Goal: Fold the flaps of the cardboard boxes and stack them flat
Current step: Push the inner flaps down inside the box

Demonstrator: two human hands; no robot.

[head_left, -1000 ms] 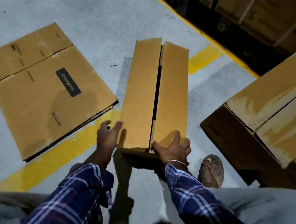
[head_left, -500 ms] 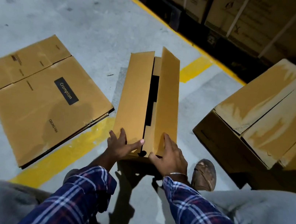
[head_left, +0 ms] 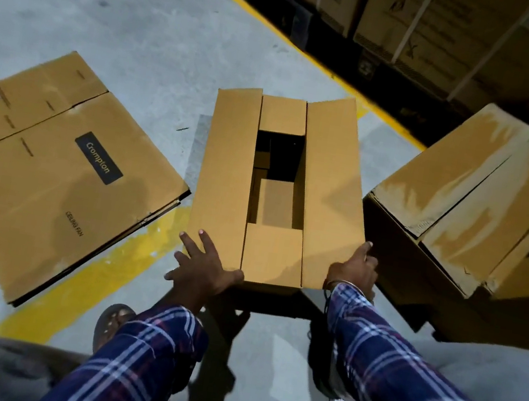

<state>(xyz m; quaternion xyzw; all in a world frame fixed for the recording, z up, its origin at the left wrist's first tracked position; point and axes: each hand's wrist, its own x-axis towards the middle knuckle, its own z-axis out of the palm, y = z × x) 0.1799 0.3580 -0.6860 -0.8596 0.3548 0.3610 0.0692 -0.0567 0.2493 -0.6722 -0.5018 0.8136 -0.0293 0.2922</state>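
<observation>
Setting: a grey concrete warehouse floor [head_left: 118, 21] crossed by a painted yellow line [head_left: 99, 274], dimly lit.
Nearest: plaid sleeves [head_left: 141, 357] reached forward from the bottom of the view, and a sandalled foot [head_left: 112, 322] stood by the yellow line.
Left hand [head_left: 204, 267]: fingers straight and spread, lying flat on the near corner of the left long flap [head_left: 225, 173]; it gripped nothing.
Right hand [head_left: 353, 273]: at the near outer corner of the right long flap [head_left: 330, 193], one finger extended along the edge; whether the others curled under it could not be told.
Open box [head_left: 273, 257]: upright on the floor between the hands, both long flaps spread outward, the short end flaps folded in, a dark cavity in the middle.
Flattened box [head_left: 52, 173]: flat on the floor to the left, marked "Crompton", just beside the open box.
Closed box [head_left: 462, 211]: to the right, dusty-topped, near the right hand.
Far: stacked cartons [head_left: 439, 30] behind another yellow line.
Risk: the box probably has yet to be collapsed; uneven pressure from the two hands could skew it, crease a flap off its score, or slide it into the closed box.
</observation>
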